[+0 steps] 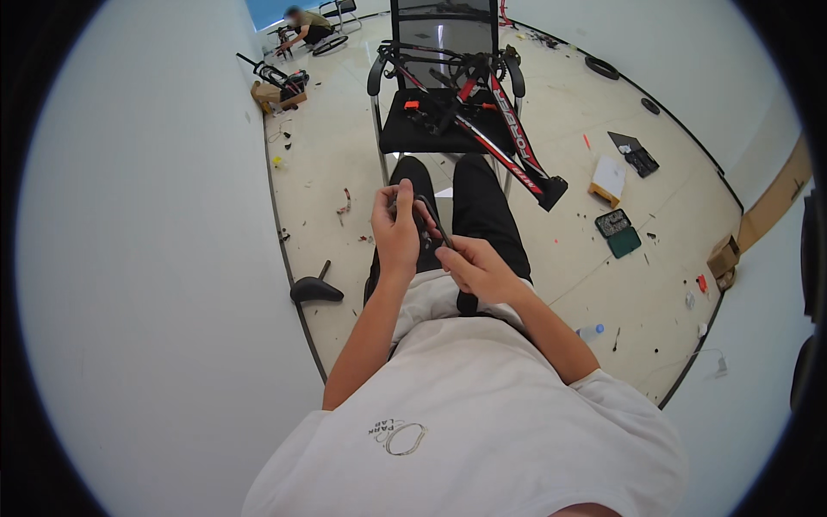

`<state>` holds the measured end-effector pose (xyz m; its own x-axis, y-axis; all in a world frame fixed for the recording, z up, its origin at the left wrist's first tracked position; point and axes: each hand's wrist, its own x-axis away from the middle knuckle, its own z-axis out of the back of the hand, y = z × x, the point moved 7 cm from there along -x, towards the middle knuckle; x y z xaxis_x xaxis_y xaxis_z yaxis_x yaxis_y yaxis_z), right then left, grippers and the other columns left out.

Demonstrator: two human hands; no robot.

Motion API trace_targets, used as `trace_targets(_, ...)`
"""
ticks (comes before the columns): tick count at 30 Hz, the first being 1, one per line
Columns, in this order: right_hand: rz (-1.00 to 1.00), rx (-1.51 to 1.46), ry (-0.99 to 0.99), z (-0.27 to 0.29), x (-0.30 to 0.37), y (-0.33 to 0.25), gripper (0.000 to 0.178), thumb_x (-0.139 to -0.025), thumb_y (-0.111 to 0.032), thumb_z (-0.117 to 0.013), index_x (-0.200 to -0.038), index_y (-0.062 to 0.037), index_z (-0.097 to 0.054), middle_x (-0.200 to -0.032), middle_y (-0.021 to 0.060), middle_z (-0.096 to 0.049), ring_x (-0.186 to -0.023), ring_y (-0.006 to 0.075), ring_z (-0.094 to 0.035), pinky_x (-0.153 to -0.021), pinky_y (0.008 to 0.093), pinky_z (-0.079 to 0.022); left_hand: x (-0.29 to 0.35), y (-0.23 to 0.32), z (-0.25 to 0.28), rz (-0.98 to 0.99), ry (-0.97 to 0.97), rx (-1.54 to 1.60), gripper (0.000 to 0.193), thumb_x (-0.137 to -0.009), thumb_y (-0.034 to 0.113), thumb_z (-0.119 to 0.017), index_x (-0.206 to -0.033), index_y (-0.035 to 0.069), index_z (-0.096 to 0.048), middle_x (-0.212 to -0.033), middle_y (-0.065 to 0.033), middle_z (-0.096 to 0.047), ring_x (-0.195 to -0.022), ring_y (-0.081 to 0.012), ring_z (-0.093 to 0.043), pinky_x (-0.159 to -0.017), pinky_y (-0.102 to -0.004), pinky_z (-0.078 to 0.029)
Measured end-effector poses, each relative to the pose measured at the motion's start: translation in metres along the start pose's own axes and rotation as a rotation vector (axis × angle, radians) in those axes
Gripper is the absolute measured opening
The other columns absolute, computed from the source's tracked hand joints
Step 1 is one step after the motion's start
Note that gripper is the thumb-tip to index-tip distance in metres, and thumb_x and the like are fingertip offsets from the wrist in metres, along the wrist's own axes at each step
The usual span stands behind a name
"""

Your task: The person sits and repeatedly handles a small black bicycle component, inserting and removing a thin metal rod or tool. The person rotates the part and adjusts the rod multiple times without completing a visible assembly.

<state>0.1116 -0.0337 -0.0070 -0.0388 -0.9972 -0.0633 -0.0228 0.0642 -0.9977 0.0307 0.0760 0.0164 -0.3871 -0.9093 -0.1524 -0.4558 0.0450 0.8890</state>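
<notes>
Above my lap, my left hand is closed around a small dark part, mostly hidden by the palm and fingers. My right hand pinches a slim dark rod-like piece that slants up to the left hand; its exact kind is not clear. A black rounded end shows just below the right hand, and I cannot tell if it belongs to the rod. Beyond my knees, a black and red bicycle frame lies across a black chair, its front end jutting past the seat's right side.
A bicycle saddle lies on the floor at left. On the right are a green tool case, a white and yellow box, a black case and a bottle. Far left, another person crouches by bicycle parts.
</notes>
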Motion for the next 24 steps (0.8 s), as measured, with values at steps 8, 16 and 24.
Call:
trace_targets(8,0.334,0.473,0.213,-0.015,0.004,-0.016,0.028,-0.098,-0.019,-0.056,-0.08,0.0022,-0.052,-0.054,0.0145,-0.046,-0.045,0.0235,-0.038,-0.046,0.0355,-0.031,0.003,-0.001,0.0,0.046,0.043,0.037,0.031,-0.098,0.036,-0.057,-0.082,0.01,-0.05,-0.054,0.0015,-0.048,-0.042,-0.0058,-0.042,-0.038,-0.0221,-0.034)
trace_targets(16,0.426,0.534,0.306,-0.008,0.0,-0.008,0.026,-0.097,-0.018,-0.057,-0.081,0.0019,-0.052,-0.056,0.0176,-0.046,-0.046,0.0296,-0.04,-0.045,0.0369,-0.033,-0.003,-0.009,0.003,0.086,-0.007,0.04,0.032,-0.099,0.038,-0.055,-0.084,0.009,-0.051,-0.054,0.0008,-0.047,-0.041,-0.008,-0.043,-0.036,-0.0243,-0.033)
trace_targets(24,0.192,0.312,0.218,0.032,-0.014,0.025,0.023,-0.094,-0.017,-0.064,-0.08,-0.0004,-0.056,-0.058,0.0006,-0.051,-0.046,0.0086,-0.044,-0.044,0.0263,-0.033,0.002,-0.021,0.001,0.32,-0.035,0.11,0.037,-0.096,0.043,-0.059,-0.089,0.008,-0.051,-0.057,-0.0008,-0.048,-0.044,-0.0116,-0.047,-0.037,-0.0265,-0.035)
